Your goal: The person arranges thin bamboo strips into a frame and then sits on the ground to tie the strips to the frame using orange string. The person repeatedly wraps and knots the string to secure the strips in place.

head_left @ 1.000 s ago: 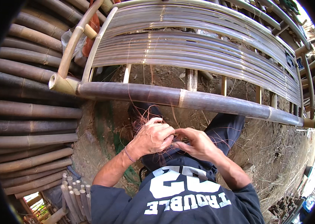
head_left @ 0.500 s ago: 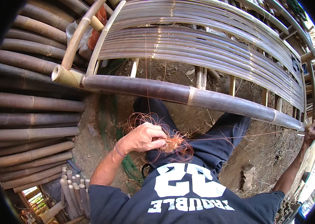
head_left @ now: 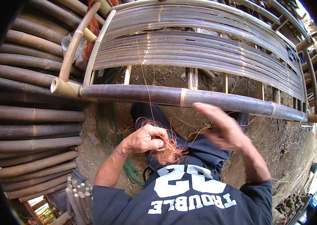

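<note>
My left hand (head_left: 143, 139) is closed on a tangled bundle of thin copper-coloured strands (head_left: 169, 153) above my lap. Loose loops stick out around the fist, and one fine strand rises from it toward the bamboo slats. My right hand (head_left: 222, 127), blurred by motion, is right of the bundle with its fingers stretched out toward the bamboo rail. A strand runs from the bundle toward it; whether it touches the fingers is unclear. Just beyond both hands lies the thick dark bamboo rail (head_left: 132, 93) of a bench-like frame, with a seat of split bamboo slats (head_left: 203, 48) behind it.
Bamboo poles (head_left: 34, 112) are stacked along the left side. Short cut bamboo pieces (head_left: 78, 198) stand at lower left. A clear plastic bag (head_left: 68, 47) and orange netting or string (head_left: 91, 41) hang by the frame's left post. Green netting (head_left: 128, 168) lies on the dirt ground.
My right hand has come back from the far right end of the rail to near the bundle; the taut strand stretched between them is gone. My left hand stays closed on the bundle.
</note>
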